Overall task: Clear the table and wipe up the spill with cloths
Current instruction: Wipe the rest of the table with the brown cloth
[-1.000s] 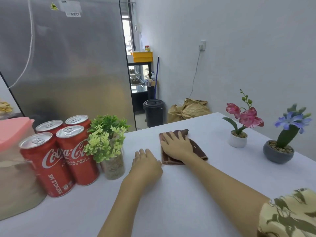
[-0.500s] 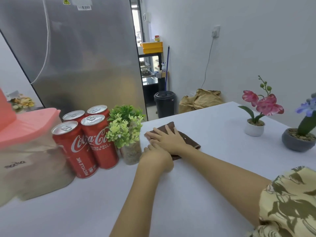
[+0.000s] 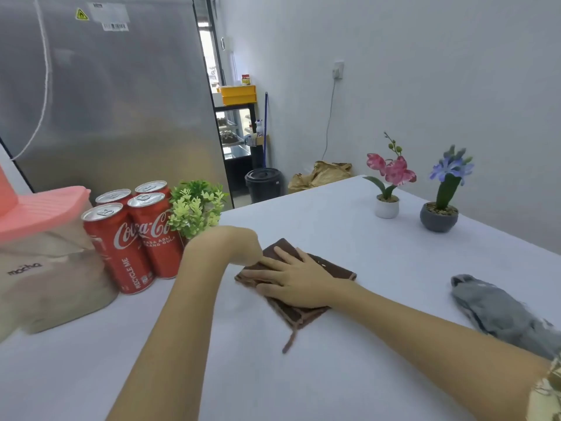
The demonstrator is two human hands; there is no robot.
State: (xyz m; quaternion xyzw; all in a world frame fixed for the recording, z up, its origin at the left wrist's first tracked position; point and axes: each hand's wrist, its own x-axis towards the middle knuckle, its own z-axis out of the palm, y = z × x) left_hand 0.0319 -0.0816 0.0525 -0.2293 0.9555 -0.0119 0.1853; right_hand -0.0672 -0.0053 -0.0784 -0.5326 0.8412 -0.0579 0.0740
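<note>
I see right hand (image 3: 299,282) flat, fingers spread on brown cloth (image 3: 306,311), left hand (image 3: 232,244) fingers curled at its edge, grip unclear, white surface (image 3: 334,232)

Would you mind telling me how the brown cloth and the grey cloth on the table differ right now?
The brown cloth is folded flat into a neat rectangle; the grey cloth lies crumpled in a loose heap. The right hand presses flat on the brown cloth, while no hand touches the grey cloth. The brown cloth sits mid-table near the cans; the grey cloth lies off to the right. Both rest on the white table.
</note>
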